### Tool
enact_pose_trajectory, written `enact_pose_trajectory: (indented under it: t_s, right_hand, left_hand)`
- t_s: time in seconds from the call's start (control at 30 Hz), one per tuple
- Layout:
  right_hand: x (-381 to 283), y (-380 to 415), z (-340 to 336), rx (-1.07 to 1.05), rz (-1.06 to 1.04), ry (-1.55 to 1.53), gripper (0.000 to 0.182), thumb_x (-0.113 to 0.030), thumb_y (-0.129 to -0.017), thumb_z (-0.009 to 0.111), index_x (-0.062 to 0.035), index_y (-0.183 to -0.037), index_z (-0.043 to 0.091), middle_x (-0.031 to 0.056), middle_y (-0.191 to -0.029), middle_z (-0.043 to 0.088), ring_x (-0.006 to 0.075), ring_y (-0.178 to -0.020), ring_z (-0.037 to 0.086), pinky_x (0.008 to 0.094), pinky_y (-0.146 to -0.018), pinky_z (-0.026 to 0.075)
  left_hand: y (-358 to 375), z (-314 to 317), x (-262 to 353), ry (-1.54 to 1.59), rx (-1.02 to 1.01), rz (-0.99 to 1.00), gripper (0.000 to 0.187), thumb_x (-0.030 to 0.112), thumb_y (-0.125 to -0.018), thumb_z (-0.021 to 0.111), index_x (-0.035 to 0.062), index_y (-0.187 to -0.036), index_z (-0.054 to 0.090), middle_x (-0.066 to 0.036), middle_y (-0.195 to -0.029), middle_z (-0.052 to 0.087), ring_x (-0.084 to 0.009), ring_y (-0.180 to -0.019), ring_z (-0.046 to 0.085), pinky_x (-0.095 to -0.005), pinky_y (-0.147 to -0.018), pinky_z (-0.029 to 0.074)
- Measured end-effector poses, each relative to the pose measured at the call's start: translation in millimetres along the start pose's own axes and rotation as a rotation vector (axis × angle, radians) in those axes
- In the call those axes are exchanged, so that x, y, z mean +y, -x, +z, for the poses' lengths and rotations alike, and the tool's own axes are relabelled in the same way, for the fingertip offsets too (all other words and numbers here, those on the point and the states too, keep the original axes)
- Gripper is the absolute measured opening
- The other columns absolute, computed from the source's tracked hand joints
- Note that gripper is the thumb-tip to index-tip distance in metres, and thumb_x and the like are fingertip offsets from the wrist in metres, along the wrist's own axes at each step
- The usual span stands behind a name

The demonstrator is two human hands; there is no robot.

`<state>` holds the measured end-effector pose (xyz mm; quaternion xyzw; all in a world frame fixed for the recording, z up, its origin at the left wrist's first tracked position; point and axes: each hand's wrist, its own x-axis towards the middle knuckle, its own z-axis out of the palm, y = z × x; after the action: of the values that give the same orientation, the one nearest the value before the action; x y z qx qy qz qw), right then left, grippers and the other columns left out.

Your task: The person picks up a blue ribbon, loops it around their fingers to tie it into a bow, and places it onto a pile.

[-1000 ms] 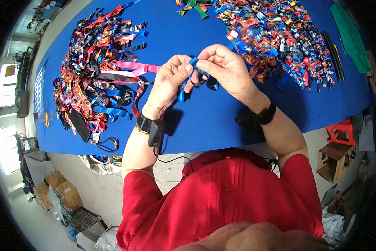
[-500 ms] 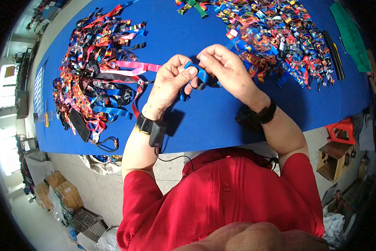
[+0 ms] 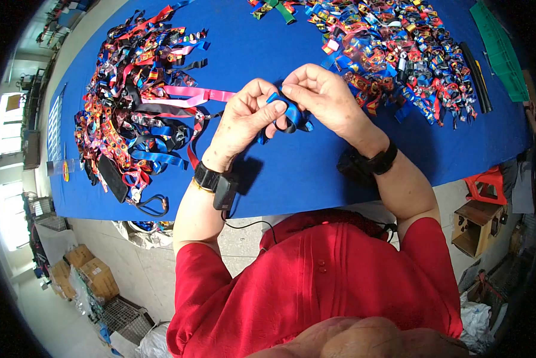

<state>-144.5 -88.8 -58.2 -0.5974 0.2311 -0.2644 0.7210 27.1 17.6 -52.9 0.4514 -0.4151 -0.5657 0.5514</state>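
Note:
A blue ribbon strap [image 3: 293,113] with a dark underside is curled into a loop between my hands, above the blue table. My left hand [image 3: 247,116] pinches it between thumb and fingers, and a short end hangs below that grip. On the right, my right hand [image 3: 321,98] has thumb and forefinger pressed together at the upper edge of the loop. What exactly lies between those fingertips is partly hidden. Black bands with small boxes circle both wrists.
Long printed ribbons [image 3: 154,107] lie in a heap on the left of the blue table [image 3: 280,179]. At the back right is a pile of short looped ribbons [image 3: 411,59]. A green tray [image 3: 499,51] and a dark rod [image 3: 476,77] sit by the right edge.
The blue strap's loop has turned and bunched up more between my hands, its free part now curled to the right. Both hands have shifted only slightly.

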Motion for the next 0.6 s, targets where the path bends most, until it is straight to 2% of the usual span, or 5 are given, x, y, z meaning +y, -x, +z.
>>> enact_pose_trajectory:
  t_s: [0.2, 0.3, 0.4, 0.5, 0.6]
  right_hand:
    - [-7, -1, 5, 0.017, -0.158, -0.053, 0.01, -0.004, -0.096, 0.065, -0.0005, -0.105, 0.063, 0.0008, -0.087, 0.066, 0.0056, -0.079, 0.062, 0.0215, -0.068, 0.051]
    - [-18, 6, 8, -0.039, -0.135, -0.037, 0.009, -0.003, -0.095, 0.066, -0.0007, -0.104, 0.065, 0.001, -0.089, 0.066, 0.0057, -0.08, 0.062, 0.022, -0.07, 0.052]
    - [-19, 9, 10, -0.047, -0.281, 0.149, 0.005, -0.002, -0.094, 0.067, 0.0004, -0.098, 0.067, 0.0024, -0.092, 0.066, 0.0056, -0.077, 0.062, 0.0222, -0.069, 0.052]
    - [-31, 13, 12, -0.097, -0.306, 0.274, 0.002, -0.001, -0.091, 0.069, 0.0001, -0.091, 0.068, 0.0042, -0.092, 0.064, 0.0082, -0.075, 0.062, 0.0236, -0.068, 0.051]
    - [-27, 11, 8, -0.093, -0.462, 0.492, 0.007, -0.004, -0.085, 0.074, -0.0064, -0.091, 0.073, 0.0019, -0.094, 0.063, 0.0089, -0.078, 0.058, 0.0225, -0.065, 0.042]
  left_hand:
    - [-3, -5, -1, 0.088, -0.002, -0.025, 0.018, 0.015, -0.098, 0.065, 0.0062, -0.108, 0.054, -0.007, -0.078, 0.068, -0.0116, -0.064, 0.066, -0.0192, -0.045, 0.046]
    - [-3, -2, 0, 0.122, 0.068, -0.032, 0.017, 0.015, -0.099, 0.063, 0.005, -0.109, 0.052, -0.011, -0.079, 0.07, -0.012, -0.062, 0.064, -0.0205, -0.048, 0.047]
    - [-3, -8, -5, 0.137, 0.048, -0.014, 0.017, 0.014, -0.099, 0.063, 0.0045, -0.109, 0.053, -0.011, -0.08, 0.069, -0.0129, -0.062, 0.064, -0.0213, -0.049, 0.048]
    - [-3, -8, -6, 0.174, 0.052, 0.01, 0.017, 0.013, -0.099, 0.063, 0.0037, -0.109, 0.053, -0.009, -0.08, 0.069, -0.0135, -0.062, 0.064, -0.0222, -0.05, 0.049]
    - [-3, -16, -5, 0.215, -0.015, 0.007, 0.017, 0.013, -0.097, 0.066, 0.0053, -0.108, 0.056, -0.005, -0.086, 0.066, -0.0116, -0.076, 0.066, -0.0236, -0.053, 0.05]
